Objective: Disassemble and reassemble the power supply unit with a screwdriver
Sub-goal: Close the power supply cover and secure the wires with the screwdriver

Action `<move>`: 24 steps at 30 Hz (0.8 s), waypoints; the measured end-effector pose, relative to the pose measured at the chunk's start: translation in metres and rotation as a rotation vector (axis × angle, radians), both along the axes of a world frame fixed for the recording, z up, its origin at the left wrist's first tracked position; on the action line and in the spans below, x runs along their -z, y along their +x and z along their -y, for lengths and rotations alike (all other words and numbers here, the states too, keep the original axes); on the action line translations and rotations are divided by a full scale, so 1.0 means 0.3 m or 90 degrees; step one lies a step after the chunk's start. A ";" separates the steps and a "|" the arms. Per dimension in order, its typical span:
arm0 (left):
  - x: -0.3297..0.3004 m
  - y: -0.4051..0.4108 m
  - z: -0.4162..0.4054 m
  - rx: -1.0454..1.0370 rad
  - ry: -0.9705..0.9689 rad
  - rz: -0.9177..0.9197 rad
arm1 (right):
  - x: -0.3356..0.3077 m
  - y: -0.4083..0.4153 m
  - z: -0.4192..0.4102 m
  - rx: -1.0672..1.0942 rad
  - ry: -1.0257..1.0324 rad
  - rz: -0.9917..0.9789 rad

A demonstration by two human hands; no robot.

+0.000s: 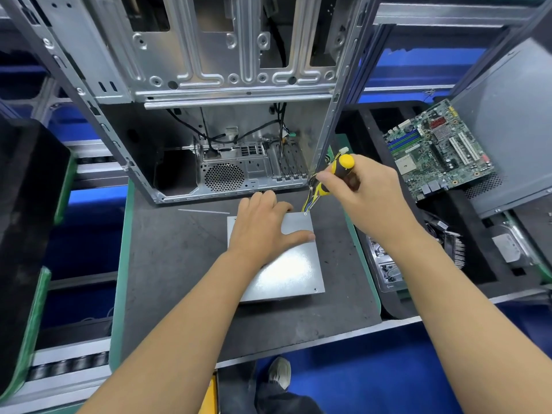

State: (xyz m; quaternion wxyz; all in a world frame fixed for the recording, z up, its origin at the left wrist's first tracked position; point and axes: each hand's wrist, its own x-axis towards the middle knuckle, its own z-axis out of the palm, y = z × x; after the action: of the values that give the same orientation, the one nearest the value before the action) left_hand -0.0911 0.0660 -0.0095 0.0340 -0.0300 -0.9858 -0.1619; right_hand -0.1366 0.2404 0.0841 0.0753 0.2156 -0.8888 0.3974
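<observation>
Pressing flat mid-frame, the left hand (263, 224) is steadying the stiff, slick PSU (286, 264); the right hand (363, 186) is gripping the screwdriver (336, 174)

The power supply unit (286, 258) has a smooth sheet-metal lid with a dull sheen and one bright glare patch. The screwdriver (337, 174) at two o'clock has a glossy yellow-and-black plastic handle. The table (167, 264) wears a matt, scuffed dark-grey mat. The computer case (209, 70) at twelve o'clock is bare stamped metal, satin-bright.
</observation>
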 end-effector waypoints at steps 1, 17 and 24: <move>-0.001 0.002 0.001 0.000 0.015 -0.002 | -0.003 -0.002 -0.003 -0.001 -0.004 0.000; -0.109 -0.108 -0.045 0.161 -0.013 0.059 | 0.008 -0.011 -0.066 0.057 -0.046 -0.025; -0.181 -0.178 -0.073 0.263 -0.195 0.125 | 0.018 -0.003 -0.077 0.051 -0.035 -0.031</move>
State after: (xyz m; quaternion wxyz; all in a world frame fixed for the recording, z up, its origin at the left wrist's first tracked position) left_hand -0.1444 0.0879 0.0447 -0.1007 -0.2195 -0.9703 -0.0163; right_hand -0.1376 0.2634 0.0786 0.1188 0.1874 -0.8834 0.4128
